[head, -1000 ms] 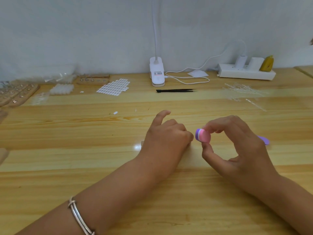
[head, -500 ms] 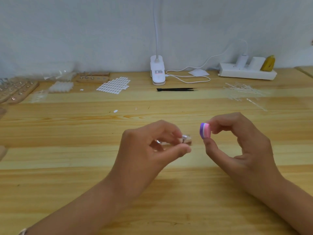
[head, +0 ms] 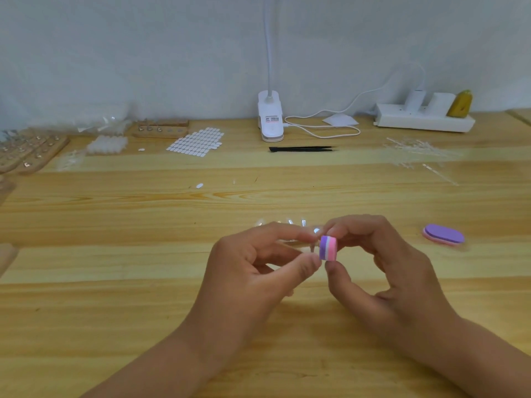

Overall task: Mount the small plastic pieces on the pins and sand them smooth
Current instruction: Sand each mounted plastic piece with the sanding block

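Wooden desk (head: 115,311), viewed from the near side. Left hand (head: 253,271), centre: fingers curled, thumb and forefinger pinching a small shiny piece (head: 316,231), mostly hidden. Right hand (head: 396,277), just right of it: thumb and forefinger gripping a purple, white and pink sanding block (head: 328,248) that touches the left fingertips. Far edge: power strip (head: 422,122) at right, sheet of white ovals (head: 198,142) at left, lamp clamp (head: 270,119) and black tweezers (head: 301,149) at centre. A purple pad (head: 444,234) lies right of the hands.

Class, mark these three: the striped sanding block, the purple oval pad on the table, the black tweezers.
striped sanding block (head: 328,248), head view, on its striped end face
purple oval pad (head: 444,233), head view, middle of its purple top
black tweezers (head: 301,149), head view, midway along their length
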Action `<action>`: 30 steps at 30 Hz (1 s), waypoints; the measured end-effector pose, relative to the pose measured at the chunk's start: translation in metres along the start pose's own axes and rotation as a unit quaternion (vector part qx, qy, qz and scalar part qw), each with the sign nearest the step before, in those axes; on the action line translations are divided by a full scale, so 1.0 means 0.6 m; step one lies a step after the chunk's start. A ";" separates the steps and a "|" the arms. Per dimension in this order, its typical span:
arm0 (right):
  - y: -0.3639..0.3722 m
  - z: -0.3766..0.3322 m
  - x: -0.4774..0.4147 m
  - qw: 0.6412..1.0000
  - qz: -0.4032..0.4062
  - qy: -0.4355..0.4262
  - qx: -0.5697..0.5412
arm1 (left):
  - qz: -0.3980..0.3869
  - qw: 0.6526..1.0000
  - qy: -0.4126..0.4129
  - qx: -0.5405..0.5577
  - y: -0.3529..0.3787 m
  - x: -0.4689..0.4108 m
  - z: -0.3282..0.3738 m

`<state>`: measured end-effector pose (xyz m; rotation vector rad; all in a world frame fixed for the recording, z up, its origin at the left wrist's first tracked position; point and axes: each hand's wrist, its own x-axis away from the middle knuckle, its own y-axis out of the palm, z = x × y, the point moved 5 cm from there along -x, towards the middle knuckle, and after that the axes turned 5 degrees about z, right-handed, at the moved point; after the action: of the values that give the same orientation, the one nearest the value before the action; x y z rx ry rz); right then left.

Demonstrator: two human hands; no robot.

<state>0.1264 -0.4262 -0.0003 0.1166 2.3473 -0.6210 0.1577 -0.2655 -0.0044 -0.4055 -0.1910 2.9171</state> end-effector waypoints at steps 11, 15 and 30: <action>0.002 0.007 -0.002 0.999 0.028 0.011 0.031 | -0.061 0.991 -0.080 0.089 0.008 -0.004 -0.020; 0.003 0.002 -0.002 0.999 0.029 -0.008 0.033 | -0.037 0.995 -0.060 0.064 0.004 -0.004 -0.017; -0.021 0.004 -0.009 0.988 0.058 -0.092 0.108 | -0.028 0.993 -0.033 0.106 -0.003 -0.006 -0.004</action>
<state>0.1287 -0.4380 0.0065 0.2799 2.0756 -0.7926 0.1620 -0.2641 -0.0053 -0.2643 0.0959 2.8588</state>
